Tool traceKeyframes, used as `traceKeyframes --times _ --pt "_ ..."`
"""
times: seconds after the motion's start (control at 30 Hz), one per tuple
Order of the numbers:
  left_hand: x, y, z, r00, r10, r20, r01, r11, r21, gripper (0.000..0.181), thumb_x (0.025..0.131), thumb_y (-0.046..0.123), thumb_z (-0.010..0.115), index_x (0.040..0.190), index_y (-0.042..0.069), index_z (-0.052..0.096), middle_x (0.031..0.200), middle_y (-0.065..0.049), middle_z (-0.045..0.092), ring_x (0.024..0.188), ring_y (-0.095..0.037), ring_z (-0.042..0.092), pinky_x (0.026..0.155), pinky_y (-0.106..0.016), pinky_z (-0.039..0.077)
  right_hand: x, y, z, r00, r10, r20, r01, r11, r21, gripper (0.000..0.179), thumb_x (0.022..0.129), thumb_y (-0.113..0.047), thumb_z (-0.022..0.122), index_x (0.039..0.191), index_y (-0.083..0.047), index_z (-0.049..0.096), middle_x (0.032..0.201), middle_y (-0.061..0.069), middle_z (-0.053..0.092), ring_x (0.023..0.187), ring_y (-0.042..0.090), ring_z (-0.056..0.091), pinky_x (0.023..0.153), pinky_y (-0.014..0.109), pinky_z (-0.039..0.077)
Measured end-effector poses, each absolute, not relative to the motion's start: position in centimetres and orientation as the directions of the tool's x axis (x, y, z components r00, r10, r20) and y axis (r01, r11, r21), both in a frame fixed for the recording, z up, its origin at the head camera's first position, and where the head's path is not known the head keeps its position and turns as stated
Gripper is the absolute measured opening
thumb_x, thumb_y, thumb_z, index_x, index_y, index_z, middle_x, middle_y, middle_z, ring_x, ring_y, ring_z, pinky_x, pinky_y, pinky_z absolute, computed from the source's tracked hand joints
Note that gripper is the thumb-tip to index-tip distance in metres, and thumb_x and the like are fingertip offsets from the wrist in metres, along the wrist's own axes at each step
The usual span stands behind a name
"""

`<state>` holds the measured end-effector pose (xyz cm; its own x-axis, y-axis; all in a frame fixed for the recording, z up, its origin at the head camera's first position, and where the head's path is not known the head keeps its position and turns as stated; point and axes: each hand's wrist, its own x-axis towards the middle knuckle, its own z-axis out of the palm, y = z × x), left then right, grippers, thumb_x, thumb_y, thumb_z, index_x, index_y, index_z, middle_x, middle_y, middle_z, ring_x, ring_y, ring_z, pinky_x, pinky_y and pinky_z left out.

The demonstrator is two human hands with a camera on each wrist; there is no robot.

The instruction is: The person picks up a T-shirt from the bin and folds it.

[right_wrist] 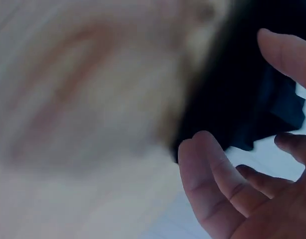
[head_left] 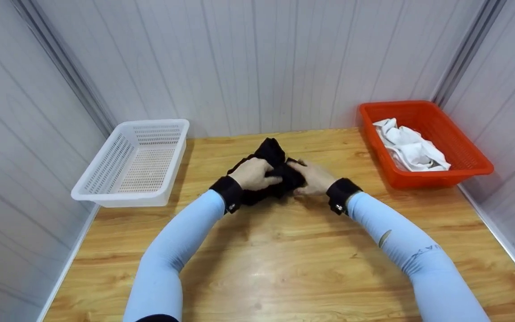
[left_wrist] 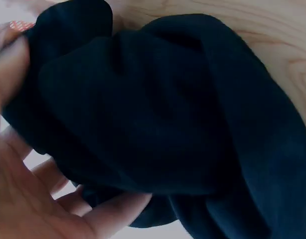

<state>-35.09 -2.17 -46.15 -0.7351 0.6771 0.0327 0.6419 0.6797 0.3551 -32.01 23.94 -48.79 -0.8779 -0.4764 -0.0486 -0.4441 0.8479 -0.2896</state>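
A crumpled black cloth (head_left: 271, 154) lies bunched on the wooden table (head_left: 257, 250), under and between both hands. My left hand (head_left: 254, 174) grips its left part; in the left wrist view the thumb overlaps the near side of the folds while the other fingers (left_wrist: 118, 211) curl at the lower edge. Over at the cloth's right end, my right hand (head_left: 314, 178) has its fingertips against the fabric. The right wrist view has these fingers (right_wrist: 195, 174) loosely extended, spread away from the thumb, with dark cloth beyond them.
A white perforated basket (head_left: 175, 163) stands at the back left. On the right, an orange-red basket (head_left: 472, 165) holds a crumpled white cloth (head_left: 414, 150). Pale panelled walls (head_left: 239, 67) enclose the table at the back and both sides.
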Motion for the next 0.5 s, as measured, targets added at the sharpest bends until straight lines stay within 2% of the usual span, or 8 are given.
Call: traceKeyframes --times 0.1,0.17,0.23,0.3,0.33,0.4,0.47,0.5 --pt "-35.2 -2.8 -46.1 -0.767 0.639 0.064 0.603 0.682 0.415 0.049 0.113 0.044 0.065 0.074 0.015 0.059 0.069 0.005 0.052 0.07 -0.019 0.055 0.074 -0.041 0.052 -32.0 23.8 -50.1 -0.877 -0.48 -0.031 -0.458 0.853 -0.25 0.056 0.102 -0.02 0.08 0.153 -0.002 0.065 0.153 0.032 0.066 0.141 0.051 0.066 0.12 0.061 0.056" --pt "-35.6 -4.0 -45.3 -0.792 0.599 0.116 0.578 0.676 0.458 0.049 0.115 0.039 0.062 0.078 0.008 0.061 0.074 -0.002 0.058 0.075 -0.025 0.061 0.078 -0.045 0.055 -32.2 23.8 -49.9 -0.881 -0.472 0.021 -0.461 0.849 -0.26 0.038 0.102 -0.016 0.077 0.137 0.0 0.077 0.138 0.026 0.077 0.131 0.046 0.073 0.114 0.058 0.06" --pt "-36.1 -5.4 -44.3 -0.819 0.537 0.202 0.558 0.663 0.499 0.042 0.116 0.033 0.062 0.097 -0.001 0.076 0.091 -0.014 0.074 0.09 -0.033 0.072 0.091 -0.049 0.061 -32.4 24.3 -49.2 -0.889 -0.45 0.082 -0.454 0.844 -0.288 0.024 0.103 -0.014 0.075 0.122 0.0 0.08 0.121 0.023 0.083 0.116 0.044 0.079 0.104 0.058 0.064" --pt "-36.6 -7.0 -43.3 -0.852 0.445 0.276 0.519 0.646 0.559 0.041 0.116 0.029 0.06 0.109 -0.007 0.077 0.1 -0.021 0.075 0.098 -0.038 0.073 0.095 -0.049 0.06 -32.4 25.5 -48.0 -0.901 -0.411 0.139 -0.433 0.839 -0.328 0.022 0.104 -0.015 0.073 0.115 0.003 0.08 0.112 0.024 0.084 0.107 0.044 0.08 0.097 0.06 0.064" --pt "-36.8 -7.8 -42.7 -0.87 0.383 0.309 0.491 0.63 0.602 0.041 0.116 0.028 0.06 0.111 -0.009 0.076 0.098 -0.022 0.074 0.095 -0.039 0.072 0.092 -0.047 0.059 -32.3 26.3 -47.2 -0.907 -0.388 0.165 -0.422 0.842 -0.337 0.023 0.105 -0.016 0.071 0.114 0.004 0.079 0.11 0.025 0.083 0.104 0.046 0.079 0.096 0.062 0.064" --pt "-37.0 -9.4 -41.7 -0.901 0.232 0.366 0.431 0.572 0.698 0.038 0.117 0.027 0.059 0.115 -0.006 0.079 0.091 -0.015 0.072 0.088 -0.032 0.07 0.085 -0.038 0.057 -31.9 28.3 -45.4 -0.923 -0.326 0.204 -0.38 0.856 -0.35 0.028 0.107 -0.019 0.068 0.115 0.005 0.078 0.11 0.028 0.082 0.104 0.049 0.078 0.096 0.064 0.061" --pt "-36.8 -11.0 -40.7 -0.934 0.073 0.35 0.342 0.472 0.813 0.041 0.118 0.031 0.057 0.094 0.001 0.071 0.079 -0.004 0.056 0.076 -0.023 0.058 0.074 -0.031 0.047 -31.3 30.3 -43.3 -0.933 -0.262 0.247 -0.341 0.863 -0.372 0.032 0.107 -0.02 0.066 0.12 0.006 0.079 0.118 0.03 0.082 0.11 0.052 0.077 0.1 0.066 0.059" --pt "-36.5 -11.8 -40.1 -0.946 -0.003 0.324 0.297 0.394 0.87 0.039 0.118 0.033 0.058 0.092 0.005 0.069 0.077 0.001 0.053 0.074 -0.018 0.056 0.072 -0.028 0.046 -31.0 31.3 -42.3 -0.934 -0.233 0.27 -0.325 0.867 -0.377 0.034 0.107 -0.022 0.066 0.121 0.005 0.08 0.12 0.029 0.082 0.111 0.053 0.077 0.1 0.067 0.058"
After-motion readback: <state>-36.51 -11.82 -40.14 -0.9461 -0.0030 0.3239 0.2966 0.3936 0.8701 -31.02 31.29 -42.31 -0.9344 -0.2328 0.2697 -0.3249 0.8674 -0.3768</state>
